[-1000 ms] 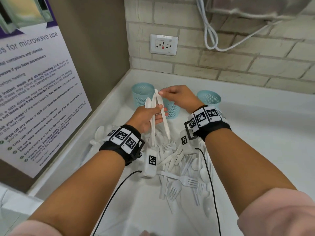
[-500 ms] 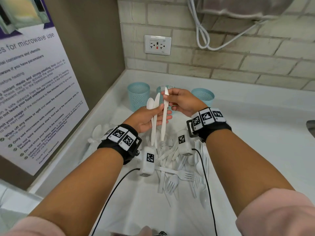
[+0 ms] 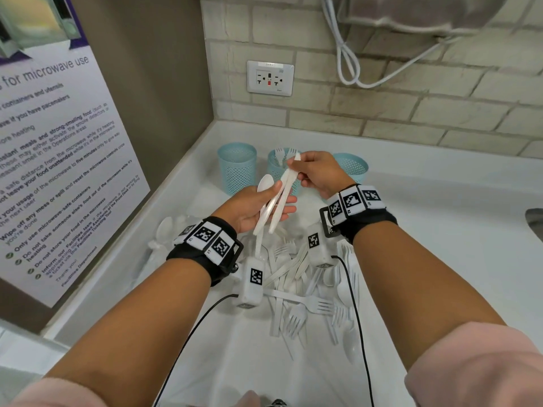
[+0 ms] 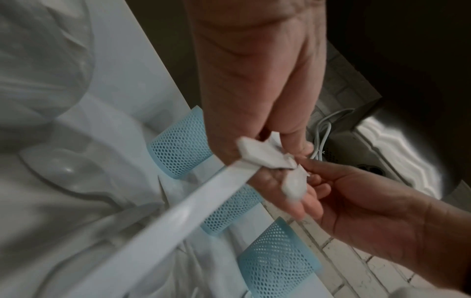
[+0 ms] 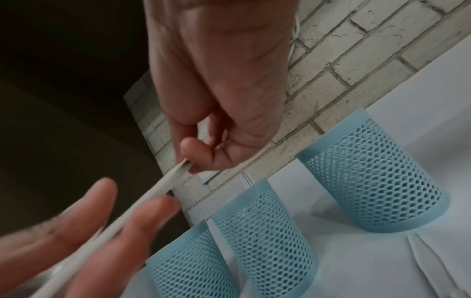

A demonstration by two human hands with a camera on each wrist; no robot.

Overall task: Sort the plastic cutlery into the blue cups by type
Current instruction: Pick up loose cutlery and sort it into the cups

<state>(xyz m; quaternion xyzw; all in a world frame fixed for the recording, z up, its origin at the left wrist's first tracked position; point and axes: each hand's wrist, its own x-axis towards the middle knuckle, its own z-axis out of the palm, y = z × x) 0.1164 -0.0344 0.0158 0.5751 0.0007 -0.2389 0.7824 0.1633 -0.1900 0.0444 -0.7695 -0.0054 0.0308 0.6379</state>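
Note:
Three blue mesh cups stand in a row at the back: the left cup (image 3: 236,168), the middle cup (image 3: 281,174) with fork heads sticking out, and the right cup (image 3: 352,165). My left hand (image 3: 273,204) lies palm up in front of them. Its thumb pins a white spoon (image 3: 264,183) and the lower ends of two white knives (image 3: 283,195). My right hand (image 3: 295,161) pinches the upper tips of those knives, which the right wrist view shows as a pinch (image 5: 187,163) on the knife ends (image 5: 158,187). Below both hands lies the loose pile of cutlery (image 3: 296,292).
The white counter (image 3: 440,259) runs into a corner between a brick wall and a brown side wall with a poster (image 3: 58,160). A socket (image 3: 270,77) and a hanging white cable (image 3: 346,69) are above the cups. A metal edge (image 3: 536,221) shows at the far right.
My right hand brought its knife against the one in my left hand and now pinches both tips. The bundle tilted toward the middle cup.

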